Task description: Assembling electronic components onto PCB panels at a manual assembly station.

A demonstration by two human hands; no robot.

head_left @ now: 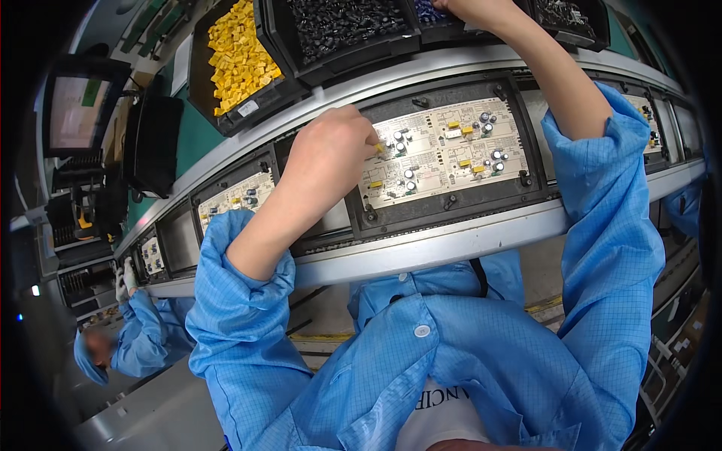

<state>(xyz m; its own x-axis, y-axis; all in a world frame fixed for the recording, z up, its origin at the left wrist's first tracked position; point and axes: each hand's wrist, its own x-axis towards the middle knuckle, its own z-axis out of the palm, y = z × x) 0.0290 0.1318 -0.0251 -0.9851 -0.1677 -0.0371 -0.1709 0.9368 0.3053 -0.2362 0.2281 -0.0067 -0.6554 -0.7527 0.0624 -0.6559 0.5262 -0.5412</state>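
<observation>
My left hand (331,154) is closed in a pinch over the upper left part of a pale circuit board panel (429,161). A yellow box capacitor (379,148) shows at its fingertips, against the board. The panel lies in a black carrier frame (481,195) and bears several yellow box capacitors and round, silver-topped capacitors (496,155). At the top edge, my right hand (477,10) reaches to a bin of small blue components (430,13). Its fingers are bent together and partly cut off by the picture's edge; what they hold is hidden.
Black bins of yellow capacitors (239,56), black components (342,26) and metal-coloured parts (564,16) stand behind the rail (451,244). More boards (239,197) sit in carriers along the line. At the left are a monitor (79,109) and a co-worker in blue (143,334).
</observation>
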